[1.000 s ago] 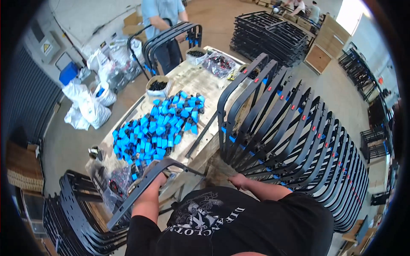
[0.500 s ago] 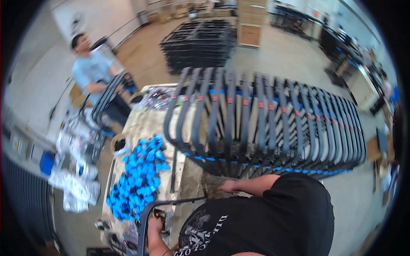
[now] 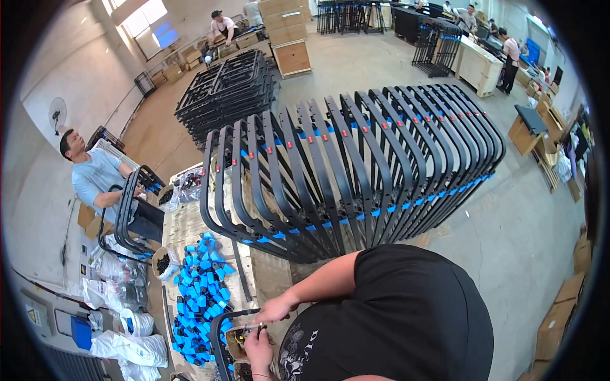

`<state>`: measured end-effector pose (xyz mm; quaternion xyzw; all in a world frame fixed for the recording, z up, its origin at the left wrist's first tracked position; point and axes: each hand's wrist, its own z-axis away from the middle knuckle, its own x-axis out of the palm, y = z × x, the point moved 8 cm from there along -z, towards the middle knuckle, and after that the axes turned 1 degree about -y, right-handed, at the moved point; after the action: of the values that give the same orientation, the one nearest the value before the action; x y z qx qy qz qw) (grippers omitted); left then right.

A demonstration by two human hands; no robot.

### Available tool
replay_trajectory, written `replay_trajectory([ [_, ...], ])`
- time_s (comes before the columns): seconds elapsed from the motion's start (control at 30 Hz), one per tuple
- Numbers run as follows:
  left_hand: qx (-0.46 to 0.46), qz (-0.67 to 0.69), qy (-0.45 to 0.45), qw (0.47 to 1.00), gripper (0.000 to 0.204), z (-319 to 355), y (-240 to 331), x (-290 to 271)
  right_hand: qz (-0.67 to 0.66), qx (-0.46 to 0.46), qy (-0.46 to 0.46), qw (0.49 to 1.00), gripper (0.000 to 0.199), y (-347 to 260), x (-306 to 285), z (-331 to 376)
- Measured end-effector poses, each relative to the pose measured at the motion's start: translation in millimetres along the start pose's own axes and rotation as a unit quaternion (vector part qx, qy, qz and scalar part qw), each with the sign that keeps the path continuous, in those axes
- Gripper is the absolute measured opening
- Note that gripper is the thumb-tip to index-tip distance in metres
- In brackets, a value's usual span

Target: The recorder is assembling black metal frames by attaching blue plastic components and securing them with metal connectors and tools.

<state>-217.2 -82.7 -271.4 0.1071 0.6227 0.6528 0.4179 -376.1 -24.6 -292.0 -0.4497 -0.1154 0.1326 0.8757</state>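
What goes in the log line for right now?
left hand on black frame | right hand on frame's top edge | blue caps beside | frame rack ahead

This is looking like a factory assembly hall: a long row of curved black metal tube frames with blue plastic clips [image 3: 356,171] is standing upright on a bare concrete floor [image 3: 508,235], and flat black frames are lying stacked in a pile [image 3: 229,89] farther back. A worktable [image 3: 190,228] is carrying a heap of small blue plastic caps [image 3: 197,286], with white plastic bags of parts [image 3: 127,346] lying beside it. Stacked brown cardboard boxes [image 3: 283,19] and other workers at benches [image 3: 473,60] are filling the far end.
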Motion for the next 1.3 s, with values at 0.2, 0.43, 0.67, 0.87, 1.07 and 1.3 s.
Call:
replay_trajectory([
  [0.2, 0.095, -0.229, -0.074, 0.966, 0.025, 26, 39, 19, 0.115, -0.079, 0.075, 0.987, 0.049, 6, 39, -12],
  [0.43, 0.106, -0.277, -0.056, 0.953, 0.019, 67, 71, 29, 0.189, -0.063, 0.095, 0.975, 0.05, -2, 69, 30],
  [0.67, 0.044, -0.092, -0.025, 0.994, 0.017, 89, 75, 14, 0.056, -0.182, 0.163, 0.968, 0.046, -19, 88, 37],
  [0.87, 0.046, -0.028, -0.043, 0.998, 0.017, 107, 56, 15, 0.216, -0.236, 0.201, 0.926, 0.04, -36, 104, 49],
  [1.07, 0.012, -0.035, -0.048, 0.998, 0.019, 112, 49, 0, 0.389, -0.286, 0.155, 0.862, 0.037, -55, 125, 67],
  [1.3, -0.116, 0.146, -0.198, 0.962, 0.019, 117, 0, -11, 0.359, -0.375, -0.011, 0.855, 0.03, -65, 162, 80],
])
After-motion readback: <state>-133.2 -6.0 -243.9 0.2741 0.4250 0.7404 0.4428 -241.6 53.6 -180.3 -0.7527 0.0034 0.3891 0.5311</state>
